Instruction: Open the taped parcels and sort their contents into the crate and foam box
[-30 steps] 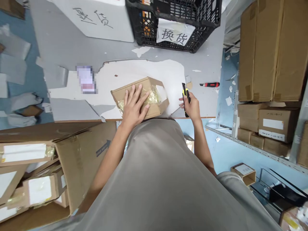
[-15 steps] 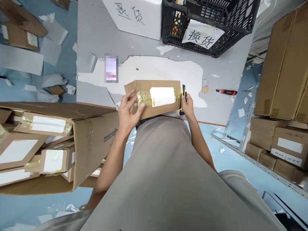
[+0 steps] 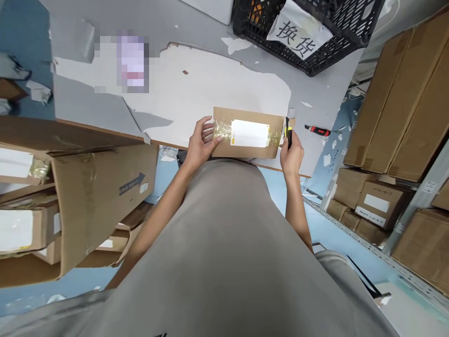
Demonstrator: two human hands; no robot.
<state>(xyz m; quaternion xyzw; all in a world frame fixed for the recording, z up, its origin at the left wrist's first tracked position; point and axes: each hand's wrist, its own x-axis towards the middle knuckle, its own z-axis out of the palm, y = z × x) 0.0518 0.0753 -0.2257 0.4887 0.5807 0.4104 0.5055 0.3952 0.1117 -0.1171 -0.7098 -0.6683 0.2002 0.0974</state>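
A small cardboard box with a white label and shiny tape over both ends lies at the near edge of the table. My left hand grips its left end, thumb on the top face and fingers along the side. In my right hand, closed and beside the box's right end, is a yellow-and-black utility knife pointing away from me. A second knife, red and black, lies on the table farther right.
Behind stands a black plastic crate with a handwritten paper sign. A big open carton holding several parcels is at the left. Shelves with brown cartons line the right. A pixelated object lies on the table's left part.
The box has shifted right and turned so its label end faces flatter. Both hands moved right with it, the knife still in my right hand. The view has swung to the right.
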